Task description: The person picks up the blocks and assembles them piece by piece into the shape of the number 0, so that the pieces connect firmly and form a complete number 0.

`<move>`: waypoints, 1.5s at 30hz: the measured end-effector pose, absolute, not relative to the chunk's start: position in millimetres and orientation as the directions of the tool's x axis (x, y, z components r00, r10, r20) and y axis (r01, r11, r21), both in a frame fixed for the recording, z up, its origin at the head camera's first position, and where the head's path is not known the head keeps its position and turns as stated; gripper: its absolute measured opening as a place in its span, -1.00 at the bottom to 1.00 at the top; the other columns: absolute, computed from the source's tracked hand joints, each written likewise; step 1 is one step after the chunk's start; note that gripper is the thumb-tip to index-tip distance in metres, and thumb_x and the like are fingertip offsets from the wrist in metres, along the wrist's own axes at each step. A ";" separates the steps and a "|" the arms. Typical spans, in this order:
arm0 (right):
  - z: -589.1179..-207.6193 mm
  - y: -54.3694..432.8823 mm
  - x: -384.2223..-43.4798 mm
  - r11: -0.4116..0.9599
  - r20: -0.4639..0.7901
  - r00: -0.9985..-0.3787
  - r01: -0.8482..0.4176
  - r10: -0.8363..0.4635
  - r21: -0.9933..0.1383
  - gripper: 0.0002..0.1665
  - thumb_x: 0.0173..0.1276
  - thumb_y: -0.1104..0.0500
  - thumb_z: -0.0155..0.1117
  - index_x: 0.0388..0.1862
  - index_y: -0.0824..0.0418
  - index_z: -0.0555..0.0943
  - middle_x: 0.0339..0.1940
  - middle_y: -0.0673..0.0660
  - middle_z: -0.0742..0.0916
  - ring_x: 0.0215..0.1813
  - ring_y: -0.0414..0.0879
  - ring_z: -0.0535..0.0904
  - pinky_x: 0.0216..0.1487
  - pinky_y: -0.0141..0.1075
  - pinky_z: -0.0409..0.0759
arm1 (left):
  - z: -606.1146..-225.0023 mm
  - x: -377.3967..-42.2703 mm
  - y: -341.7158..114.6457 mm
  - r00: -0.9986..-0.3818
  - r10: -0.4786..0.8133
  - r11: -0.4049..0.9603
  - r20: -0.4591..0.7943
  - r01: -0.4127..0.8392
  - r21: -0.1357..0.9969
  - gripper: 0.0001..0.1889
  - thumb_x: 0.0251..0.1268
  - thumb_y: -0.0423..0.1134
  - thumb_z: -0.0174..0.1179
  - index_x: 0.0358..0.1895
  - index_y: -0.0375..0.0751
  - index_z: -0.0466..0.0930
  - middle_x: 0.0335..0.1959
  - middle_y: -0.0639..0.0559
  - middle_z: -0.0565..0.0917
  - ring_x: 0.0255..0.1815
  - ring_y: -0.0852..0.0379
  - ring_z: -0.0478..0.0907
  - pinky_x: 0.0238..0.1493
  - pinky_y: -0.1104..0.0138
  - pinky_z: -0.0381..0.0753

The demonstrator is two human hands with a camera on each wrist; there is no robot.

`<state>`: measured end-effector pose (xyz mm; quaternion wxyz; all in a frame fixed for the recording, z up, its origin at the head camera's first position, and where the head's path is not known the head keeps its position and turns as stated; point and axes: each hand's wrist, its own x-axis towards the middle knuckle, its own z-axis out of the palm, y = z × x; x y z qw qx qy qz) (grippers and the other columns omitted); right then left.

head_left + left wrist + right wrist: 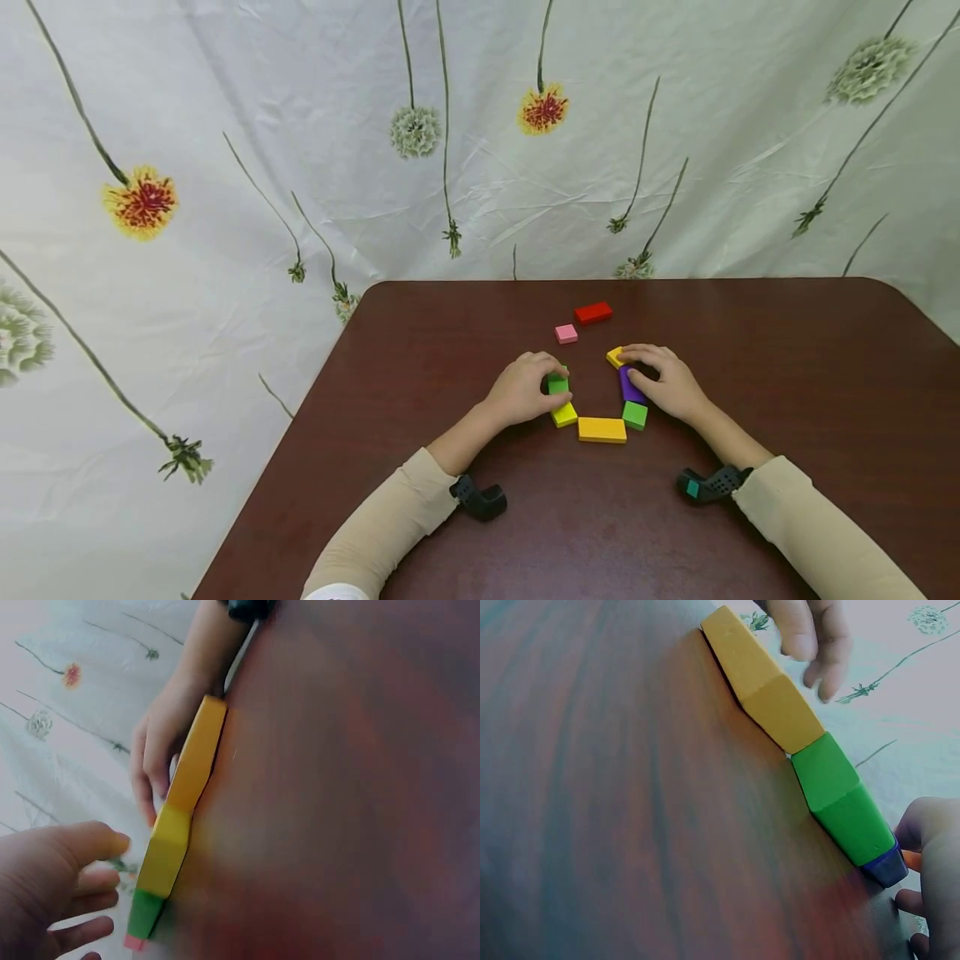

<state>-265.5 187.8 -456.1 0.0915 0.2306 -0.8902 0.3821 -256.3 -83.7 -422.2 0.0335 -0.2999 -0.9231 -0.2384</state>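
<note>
In the head view my left hand [527, 387] curves around the left side of a green block [558, 385] standing end to end with a yellow block [564, 414]. The left wrist view shows this hand's fingers loose and apart from the blocks. My right hand [670, 383] pinches a small yellow-orange block [615, 357] at the far right. Its thumb lies against a purple block [630, 387]. A light-green block [635, 415] continues that side, and a longer orange block [602, 430] lies across the near side. Together they form a U-shaped row.
Behind the row lie a pink block [566, 334] and a red block [593, 312] on the dark brown table [420, 350]. A flowered cloth [337, 150] hangs past the table's far and left edges. Dark bands [480, 498] circle both wrists.
</note>
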 end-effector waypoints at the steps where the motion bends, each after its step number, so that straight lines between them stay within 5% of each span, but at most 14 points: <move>1: -456.0 188.0 -265.4 0.603 0.337 -0.878 -0.478 -0.340 -0.638 -0.67 0.41 0.26 0.17 0.12 0.29 0.62 0.25 0.28 0.57 0.27 0.26 0.34 0.25 0.23 0.24 | -420.8 -259.4 -83.2 -0.824 0.526 0.708 0.210 0.562 0.429 -0.68 0.24 -0.07 0.31 -0.01 -0.13 0.68 -0.04 0.06 0.65 -0.04 0.09 0.48 -0.04 0.32 0.51; 10: -455.7 188.6 -264.4 0.612 0.337 -0.882 -0.472 -0.330 -0.634 -0.67 0.40 0.27 0.17 0.11 0.29 0.62 0.24 0.27 0.57 0.26 0.25 0.36 0.25 0.22 0.25 | -407.8 -308.1 -74.4 -0.883 0.424 0.741 0.200 0.466 0.484 -0.67 0.31 -0.15 0.25 0.07 -0.21 0.65 0.07 -0.07 0.62 0.12 0.00 0.48 0.16 0.18 0.47; 27: -459.3 188.6 -267.3 0.594 0.366 -0.867 -0.498 -0.338 -0.631 -0.67 0.39 0.29 0.18 0.11 0.29 0.63 0.22 0.28 0.58 0.26 0.25 0.37 0.25 0.21 0.25 | -418.4 -351.9 -47.2 -0.948 0.308 0.874 0.081 0.316 0.369 -0.58 0.26 -0.03 0.24 0.13 -0.13 0.62 0.02 -0.01 0.63 -0.06 0.06 0.47 -0.07 0.25 0.54; 39: -459.0 188.0 -266.5 0.598 0.361 -0.870 -0.494 -0.337 -0.631 -0.67 0.39 0.28 0.17 0.10 0.29 0.63 0.22 0.29 0.58 0.25 0.26 0.37 0.24 0.21 0.26 | -419.2 -348.4 -45.0 -0.955 0.283 0.904 0.095 0.298 0.308 -0.69 0.23 0.03 0.28 -0.10 -0.09 0.70 -0.30 0.08 0.64 -0.26 0.12 0.44 -0.29 0.33 0.50; 45: -458.1 188.1 -266.3 0.600 0.349 -0.875 -0.484 -0.335 -0.637 -0.67 0.40 0.28 0.18 0.11 0.28 0.62 0.24 0.28 0.57 0.26 0.25 0.36 0.25 0.22 0.25 | -415.9 -337.2 -44.5 -0.968 0.241 0.882 0.074 0.250 0.399 -0.72 0.15 0.05 0.32 -0.30 -0.08 0.68 -0.43 0.13 0.59 -0.38 0.14 0.46 -0.43 0.37 0.47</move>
